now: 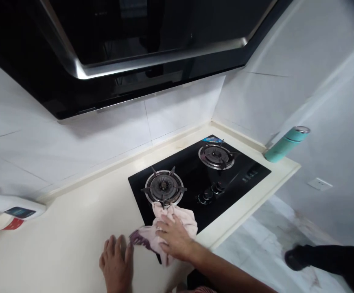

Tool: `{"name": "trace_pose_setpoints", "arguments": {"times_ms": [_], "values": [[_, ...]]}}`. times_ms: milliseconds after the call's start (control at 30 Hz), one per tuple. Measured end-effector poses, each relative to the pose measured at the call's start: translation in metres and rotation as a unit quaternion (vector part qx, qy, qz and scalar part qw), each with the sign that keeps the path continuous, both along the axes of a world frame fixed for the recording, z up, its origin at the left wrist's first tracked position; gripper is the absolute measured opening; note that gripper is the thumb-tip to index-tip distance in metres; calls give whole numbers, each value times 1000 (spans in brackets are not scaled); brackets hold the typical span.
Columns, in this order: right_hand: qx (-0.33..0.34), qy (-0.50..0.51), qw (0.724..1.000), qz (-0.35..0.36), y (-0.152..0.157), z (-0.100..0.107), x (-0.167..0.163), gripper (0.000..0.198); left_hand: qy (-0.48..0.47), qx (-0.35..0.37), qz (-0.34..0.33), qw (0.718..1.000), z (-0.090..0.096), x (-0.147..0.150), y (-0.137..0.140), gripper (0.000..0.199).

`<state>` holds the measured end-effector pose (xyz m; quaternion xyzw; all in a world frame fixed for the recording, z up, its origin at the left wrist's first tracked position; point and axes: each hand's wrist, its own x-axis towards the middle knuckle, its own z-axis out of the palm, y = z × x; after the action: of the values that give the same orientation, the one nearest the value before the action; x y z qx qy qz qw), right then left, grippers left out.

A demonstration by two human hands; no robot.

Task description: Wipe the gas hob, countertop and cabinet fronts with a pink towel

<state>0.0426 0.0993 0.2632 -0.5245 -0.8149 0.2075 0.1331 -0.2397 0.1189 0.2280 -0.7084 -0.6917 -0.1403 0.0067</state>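
Observation:
A pale pink cloth [186, 217] with a dark purple patterned edge lies bunched over the front left corner of the black gas hob [192, 193]. My right hand [176, 239] presses on top of it, fingers bent into the fabric. The cloth reaches up to the front of the left burner [164, 187] and hangs partly over the countertop. To the left of the cloth, my left hand [116, 262] rests palm down on the cream countertop [103, 219], its fingers a little apart and holding nothing.
A black range hood [152, 77] overhangs the hob. The right burner [216, 156] and two control knobs [211, 193] are beyond the cloth. A turquoise flask [285, 146] stands at the counter's right end. At the left are a white bottle [21, 206] and a paper cup [7, 222]. Someone's dark-clothed leg [326, 258] shows lower right.

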Motion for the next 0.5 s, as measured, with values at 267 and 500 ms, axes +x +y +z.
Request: {"name": "trace_pose_setpoints", "arguments": {"times_ms": [267, 500], "values": [[139, -105, 956, -237, -51, -31, 156, 28, -14, -46, 28, 998, 12, 6, 3, 55], [102, -168, 929, -313, -54, -26, 250, 31, -34, -84, 52, 995, 18, 7, 7, 57]]}}
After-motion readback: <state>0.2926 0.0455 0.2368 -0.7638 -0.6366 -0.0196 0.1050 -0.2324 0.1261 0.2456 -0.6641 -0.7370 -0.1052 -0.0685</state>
